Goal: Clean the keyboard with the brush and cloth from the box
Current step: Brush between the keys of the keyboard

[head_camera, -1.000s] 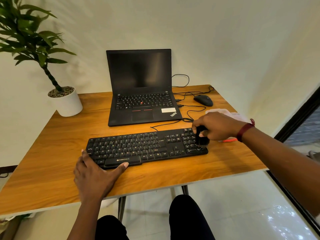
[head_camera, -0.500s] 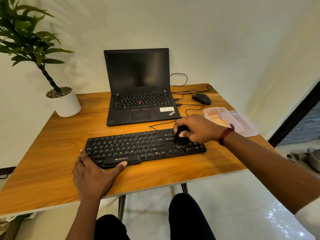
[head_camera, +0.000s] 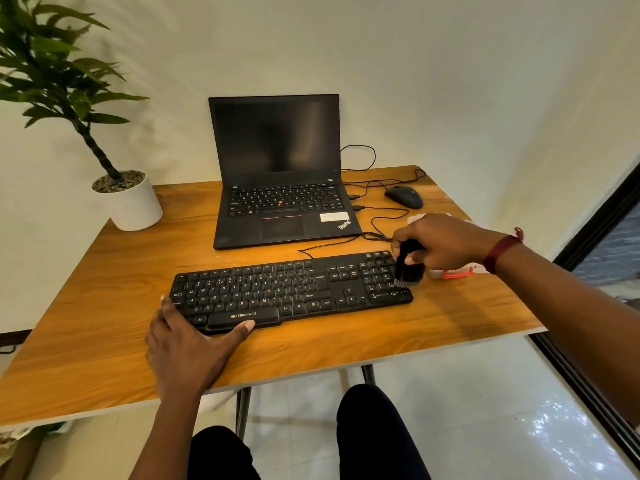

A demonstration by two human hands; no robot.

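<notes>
Keyboard point(head_camera: 291, 289): black, full-size, marked ZEBRONICS on the space bar; we find it flat on the table point(head_camera: 104, 306), near the front edge, its cable point(head_camera: 332, 245) running back toward the laptop point(head_camera: 280, 174). Brush point(head_camera: 409, 270): small, black, bristles down; we place it over the right end of the keyboard, at the number pad, bristle tips at or just above the keys, and we cannot tell whether they touch. Right hand point(head_camera: 441, 242): fingers and thumb curled round the top of the brush, grasping it; a dark red band point(head_camera: 498, 249) sits on the wrist. Left hand point(head_camera: 187, 344): fingers straight, palm down on the table at the near left corner of the keyboard, thumb laid along the front edge below the space bar, forefinger against the left end; it grasps nothing. Box point(head_camera: 450, 271): clear plastic with a red latch, just right of the keyboard, mostly hidden behind the right hand and wrist; we cannot see its contents. Laptop: black, lid open, screen dark, behind the keyboard. Mouse point(head_camera: 403, 196): black, wired, right of the laptop. Plant point(head_camera: 52, 81): green, in a white pot point(head_camera: 133, 207) at the far left corner of the table. We also note the person's knees point(head_camera: 374, 431) in dark cloth below the table edge.
</notes>
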